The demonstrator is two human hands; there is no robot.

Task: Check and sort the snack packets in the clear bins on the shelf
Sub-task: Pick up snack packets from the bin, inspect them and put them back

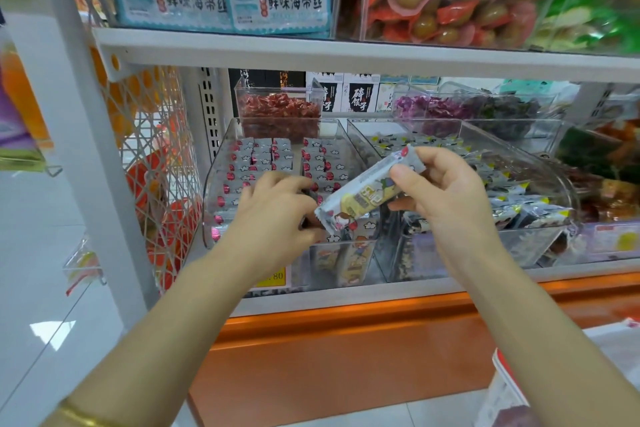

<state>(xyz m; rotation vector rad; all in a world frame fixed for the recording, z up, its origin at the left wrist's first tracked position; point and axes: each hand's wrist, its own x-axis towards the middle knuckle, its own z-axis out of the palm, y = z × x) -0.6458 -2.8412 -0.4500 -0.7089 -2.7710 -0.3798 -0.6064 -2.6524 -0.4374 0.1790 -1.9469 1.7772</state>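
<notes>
Starting at the lower left of the frame, a gold bangle (81, 417) is seen on the left wrist. Above it, in the left centre, the left clear bin (215, 184) is filled with grey packets (263, 158) stood in neat rows, and a small tub of red sweets (280, 111) is set behind it.

The left hand (273, 215) is raised in front of this bin, its fingers curled and pinched on the lower left end of the snack packet (363, 192). The packet is held in the middle of the frame, above the gap between the two bins, and is tilted so that its right end is higher. That upper right end is gripped between the thumb and curled fingers of the right hand (450, 194).

To the right, behind that hand, the right clear bin (530, 246) is packed with dark packets (519, 198) marked with yellow, which lie less tidily.
</notes>
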